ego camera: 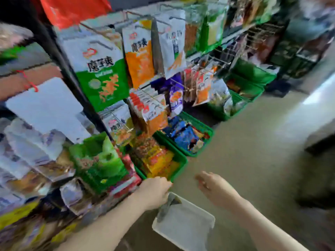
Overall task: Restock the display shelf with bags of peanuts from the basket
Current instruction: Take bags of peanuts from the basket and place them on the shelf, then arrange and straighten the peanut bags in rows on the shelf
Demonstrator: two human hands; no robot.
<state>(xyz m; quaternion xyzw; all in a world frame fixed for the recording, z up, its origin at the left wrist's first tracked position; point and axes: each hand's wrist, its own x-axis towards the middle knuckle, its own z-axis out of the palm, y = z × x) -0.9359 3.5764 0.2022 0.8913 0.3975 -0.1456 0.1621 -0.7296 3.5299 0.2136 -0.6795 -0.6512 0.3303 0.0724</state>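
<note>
The left hand (155, 192) is seen low over the near rim of the white basket (184, 225), fingers curled down toward its corner. Whether anything is actually gripped cannot be told (the picture is badly smeared). A grey crumpled thing (165, 207) is tucked just under that hand, inside the basket's corner. The right hand (213, 187) is held in the air to the right of the left one, palm down, fingers loosely spread, nothing in it. Just beyond the left hand's knuckles a green crate (179, 160) of yellow and red packets (159, 160) is found. Above and beyond both hands, the display shelf (148, 51) is hung with snack bags.
</note>
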